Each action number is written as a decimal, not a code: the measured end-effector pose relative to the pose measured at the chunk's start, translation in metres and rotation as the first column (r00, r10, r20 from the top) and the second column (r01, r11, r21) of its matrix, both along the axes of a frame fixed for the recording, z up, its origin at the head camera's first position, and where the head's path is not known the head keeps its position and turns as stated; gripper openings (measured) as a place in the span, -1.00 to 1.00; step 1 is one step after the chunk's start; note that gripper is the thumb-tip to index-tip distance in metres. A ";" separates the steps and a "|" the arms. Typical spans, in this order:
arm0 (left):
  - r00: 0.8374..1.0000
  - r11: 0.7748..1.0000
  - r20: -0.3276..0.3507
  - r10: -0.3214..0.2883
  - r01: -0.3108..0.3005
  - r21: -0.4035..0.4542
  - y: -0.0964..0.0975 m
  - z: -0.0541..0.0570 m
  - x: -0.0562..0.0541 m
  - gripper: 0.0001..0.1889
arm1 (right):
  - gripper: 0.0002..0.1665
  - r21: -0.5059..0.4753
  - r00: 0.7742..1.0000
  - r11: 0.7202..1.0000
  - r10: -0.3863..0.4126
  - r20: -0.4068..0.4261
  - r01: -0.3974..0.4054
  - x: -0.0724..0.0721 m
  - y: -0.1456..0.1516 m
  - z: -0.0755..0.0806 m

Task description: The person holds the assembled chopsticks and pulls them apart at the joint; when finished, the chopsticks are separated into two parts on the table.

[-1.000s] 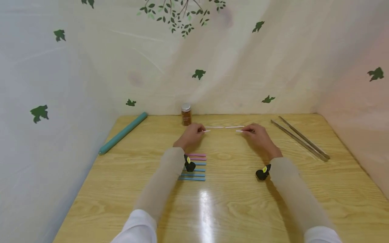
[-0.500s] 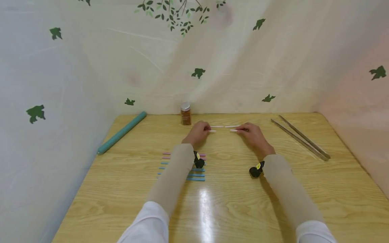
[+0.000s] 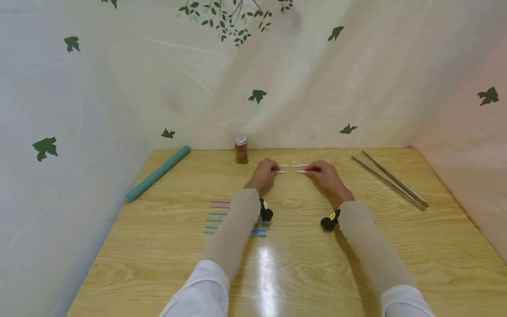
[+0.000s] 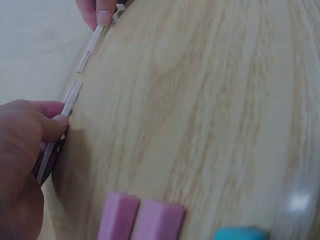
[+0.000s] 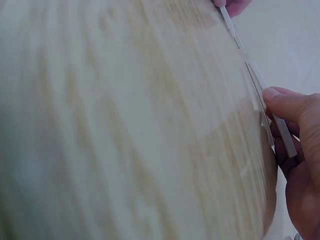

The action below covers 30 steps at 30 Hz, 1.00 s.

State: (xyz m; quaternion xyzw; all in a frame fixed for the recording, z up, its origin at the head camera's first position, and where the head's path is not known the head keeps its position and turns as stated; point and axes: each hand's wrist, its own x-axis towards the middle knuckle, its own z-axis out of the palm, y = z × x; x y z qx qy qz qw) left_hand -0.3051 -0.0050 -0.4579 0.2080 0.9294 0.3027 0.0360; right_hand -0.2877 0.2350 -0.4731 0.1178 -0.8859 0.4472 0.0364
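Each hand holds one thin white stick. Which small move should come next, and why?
The left hand should probably ease its thin white stick slightly toward the matching white stick in the right hand, because the gap between them looks wider than that between the two thin white sticks lying just behind.
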 end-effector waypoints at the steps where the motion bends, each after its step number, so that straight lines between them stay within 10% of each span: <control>1: 1.000 1.000 -0.002 0.002 -0.002 0.002 0.001 0.000 0.000 -0.85 | -0.82 0.003 1.000 1.000 0.001 -0.009 -0.001 -0.001 -0.001 -0.001; 30: 0.997 0.997 -0.031 0.071 -0.071 -0.020 0.003 -0.002 0.003 -0.83 | -0.85 0.090 0.991 0.996 0.007 -0.131 0.005 -0.007 -0.007 -0.005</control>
